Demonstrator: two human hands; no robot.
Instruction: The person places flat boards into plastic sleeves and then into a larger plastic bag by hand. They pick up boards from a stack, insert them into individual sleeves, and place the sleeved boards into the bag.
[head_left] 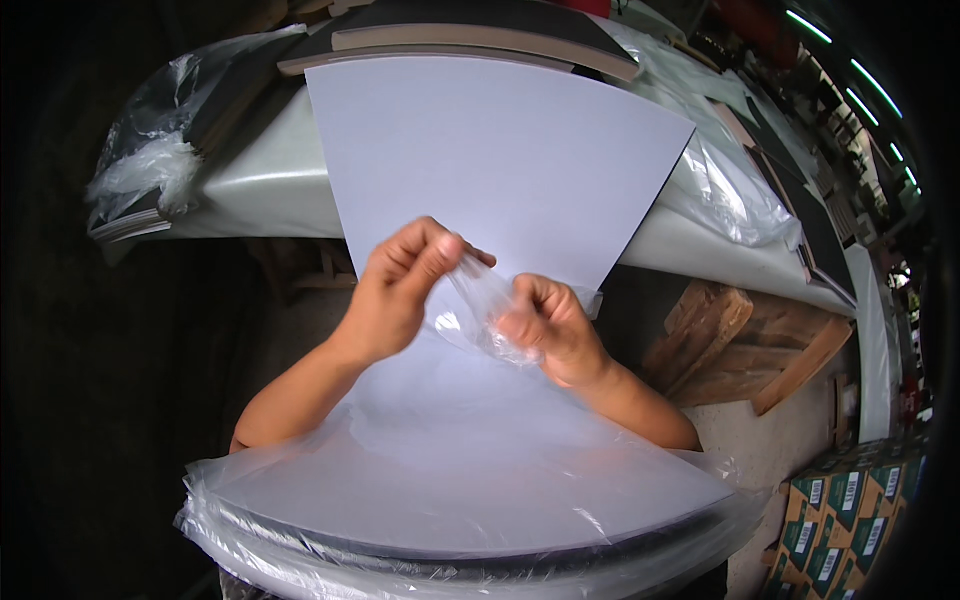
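My left hand [398, 290] is closed, with thumb and fingers pinching a gathered piece of the clear plastic bag [470, 285]. My right hand [562, 335], slightly blurred, is closed on the same film a little nearer and to the right. The plastic stretches between the two hands. Below them lies a large white sheet [500, 160], its far end bare and reaching over the table's near edge. Its near end is covered by the clear film, which bunches in folds along the bottom of the view. Dark edges show beneath the white there.
Grey-edged boards with dark tops [480, 40] are stacked at the back of the covered table [265, 190]. Crumpled plastic [150, 170] lies at left, more film [735, 200] at right. A wooden pallet-like frame [740, 345] and printed cartons [840, 520] stand at lower right.
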